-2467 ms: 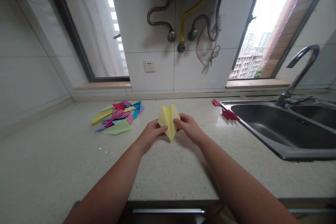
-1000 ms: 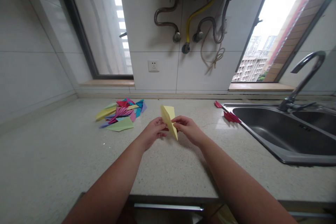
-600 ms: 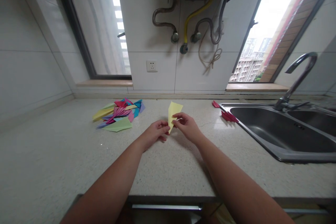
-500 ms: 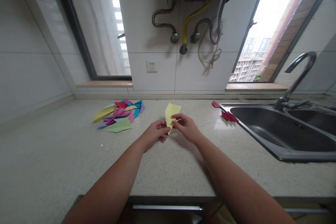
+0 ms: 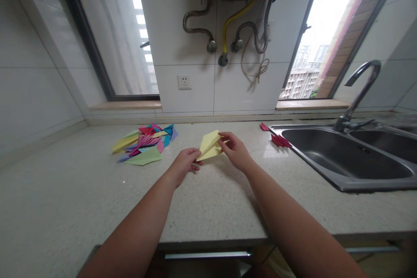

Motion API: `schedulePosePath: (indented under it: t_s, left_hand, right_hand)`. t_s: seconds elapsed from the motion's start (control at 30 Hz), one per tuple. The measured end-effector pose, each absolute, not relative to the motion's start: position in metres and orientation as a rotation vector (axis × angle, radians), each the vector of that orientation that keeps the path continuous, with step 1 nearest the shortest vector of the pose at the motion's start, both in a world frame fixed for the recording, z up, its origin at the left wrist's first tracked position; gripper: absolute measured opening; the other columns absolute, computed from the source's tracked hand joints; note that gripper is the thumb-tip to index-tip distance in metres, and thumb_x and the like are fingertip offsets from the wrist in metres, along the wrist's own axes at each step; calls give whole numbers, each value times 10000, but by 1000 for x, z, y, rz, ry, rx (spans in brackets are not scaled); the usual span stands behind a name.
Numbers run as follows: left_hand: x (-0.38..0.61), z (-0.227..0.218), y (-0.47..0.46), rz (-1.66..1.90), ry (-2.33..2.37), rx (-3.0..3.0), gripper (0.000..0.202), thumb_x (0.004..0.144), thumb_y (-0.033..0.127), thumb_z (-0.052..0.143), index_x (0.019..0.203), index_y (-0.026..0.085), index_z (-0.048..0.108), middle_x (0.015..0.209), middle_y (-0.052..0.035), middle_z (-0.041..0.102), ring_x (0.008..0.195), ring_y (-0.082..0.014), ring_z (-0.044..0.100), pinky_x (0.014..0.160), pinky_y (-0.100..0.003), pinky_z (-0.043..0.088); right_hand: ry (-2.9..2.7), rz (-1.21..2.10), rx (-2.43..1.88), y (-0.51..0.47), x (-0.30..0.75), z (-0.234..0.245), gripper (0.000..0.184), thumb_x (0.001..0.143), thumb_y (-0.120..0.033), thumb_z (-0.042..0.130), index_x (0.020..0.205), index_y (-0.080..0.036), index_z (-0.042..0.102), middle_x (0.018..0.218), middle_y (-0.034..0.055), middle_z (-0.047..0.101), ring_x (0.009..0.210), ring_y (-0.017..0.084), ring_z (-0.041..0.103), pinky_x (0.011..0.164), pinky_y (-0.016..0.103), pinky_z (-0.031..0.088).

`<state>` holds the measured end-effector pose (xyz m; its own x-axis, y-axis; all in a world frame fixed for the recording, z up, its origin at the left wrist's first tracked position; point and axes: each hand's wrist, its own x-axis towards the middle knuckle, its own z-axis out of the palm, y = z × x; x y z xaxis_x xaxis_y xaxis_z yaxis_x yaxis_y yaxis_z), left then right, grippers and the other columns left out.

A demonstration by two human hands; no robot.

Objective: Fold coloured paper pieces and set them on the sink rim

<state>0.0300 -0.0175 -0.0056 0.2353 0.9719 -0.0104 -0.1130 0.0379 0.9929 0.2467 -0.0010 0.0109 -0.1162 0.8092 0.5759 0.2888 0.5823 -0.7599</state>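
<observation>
I hold a folded yellow paper plane (image 5: 209, 146) just above the speckled countertop (image 5: 202, 200), in the middle of the view. My left hand (image 5: 183, 164) pinches its pointed near end. My right hand (image 5: 233, 149) grips its far right edge with closed fingers. The paper lies almost flat, tilted up toward the wall.
A heap of coloured folded papers (image 5: 143, 144) lies to the left on the counter. Red folded papers (image 5: 279, 139) sit by the steel sink (image 5: 339, 156) with its tap (image 5: 358, 91) at the right. Windows, pipes and a socket (image 5: 184, 81) line the tiled back wall.
The yellow paper went from spread open and upright to folded narrow, then tipped down to lie nearly flat between my hands. My right hand moved toward its far edge.
</observation>
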Motion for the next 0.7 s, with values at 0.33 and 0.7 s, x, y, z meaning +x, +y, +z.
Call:
schedulePosePath:
  t_s: [0.33, 0.7]
  left_hand:
    - [29, -3, -18, 1141, 987, 1129, 300, 746, 374, 721, 922, 143, 648, 825, -36, 608, 629, -94, 585, 451, -155, 425]
    - [27, -5, -13, 1172, 1005, 1166, 339, 725, 416, 730, 926, 156, 648, 839, -37, 631, 614, -104, 594, 449, -168, 409]
  right_hand:
    - [-1532, 443, -958, 6, 260, 16, 339, 838, -349, 602, 1155, -228, 579, 928, 30, 584, 688, 133, 517, 623, 293, 460]
    - [-1469, 666, -996, 13, 260, 7, 372, 820, -411, 587, 1136, -215, 562, 944, 30, 568, 680, 132, 529, 528, 266, 453]
